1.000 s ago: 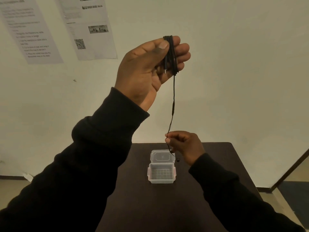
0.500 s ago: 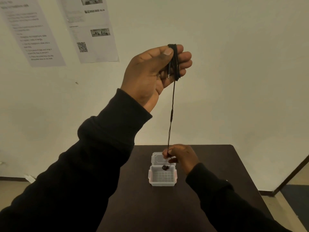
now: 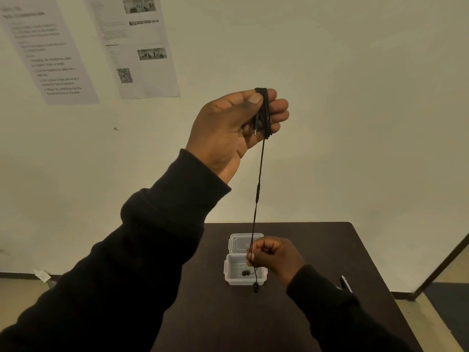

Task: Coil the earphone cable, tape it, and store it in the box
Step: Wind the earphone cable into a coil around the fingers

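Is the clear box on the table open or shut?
Open. The box shows its bare inside, and its lid is hinged back flat on the table.

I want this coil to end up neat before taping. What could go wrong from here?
The loops hang over the left hand pinned only by the thumb; they might slip off. The earbuds dangle loose below the right hand over the open box and could snag its rim.

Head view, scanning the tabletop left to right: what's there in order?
Clear plastic box with its lid open → right hand pinching the hanging earphone cable → pen near the right edge of the dark table.
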